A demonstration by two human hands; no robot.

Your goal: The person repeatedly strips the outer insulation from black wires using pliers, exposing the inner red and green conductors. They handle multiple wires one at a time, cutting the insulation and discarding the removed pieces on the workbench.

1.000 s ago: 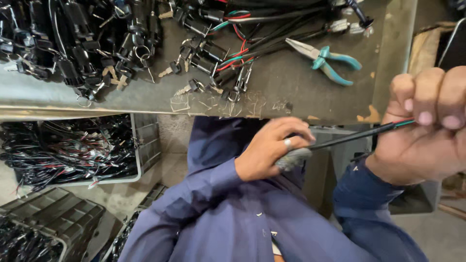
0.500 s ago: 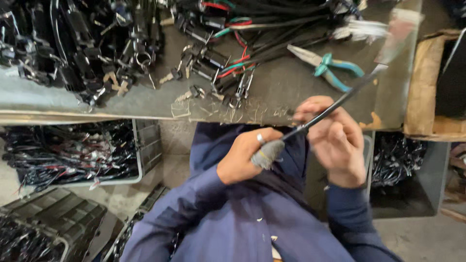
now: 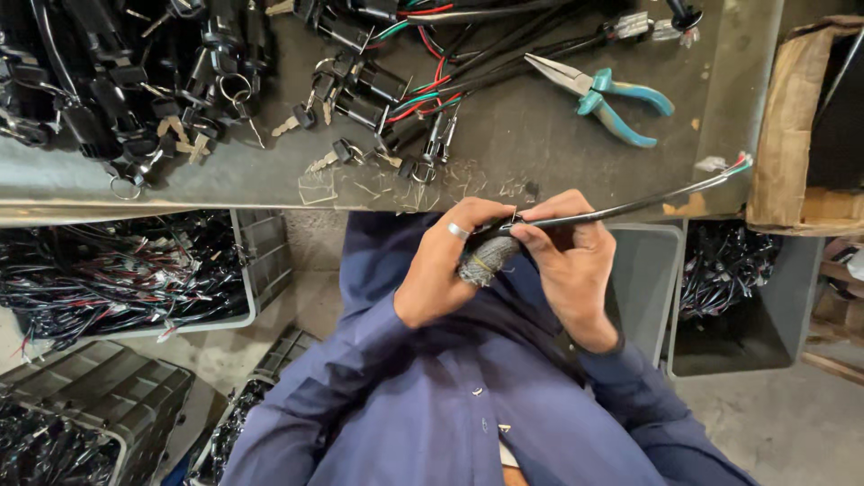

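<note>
A brown cardboard box point(image 3: 792, 126) stands at the right end of the workbench point(image 3: 540, 135), its worn, torn flap facing the bench and its inside dark. No labels, signs or screens can be made out anywhere.

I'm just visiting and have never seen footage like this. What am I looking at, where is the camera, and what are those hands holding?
The camera sits on a person's head and looks down at their own two bare hands. The left hand, with a ring, and the right hand together hold a black cable and a grey roll that may be tape. Above them is a metal bench with pliers, keys and black wired parts. Bins of wires stand on the floor.
</note>
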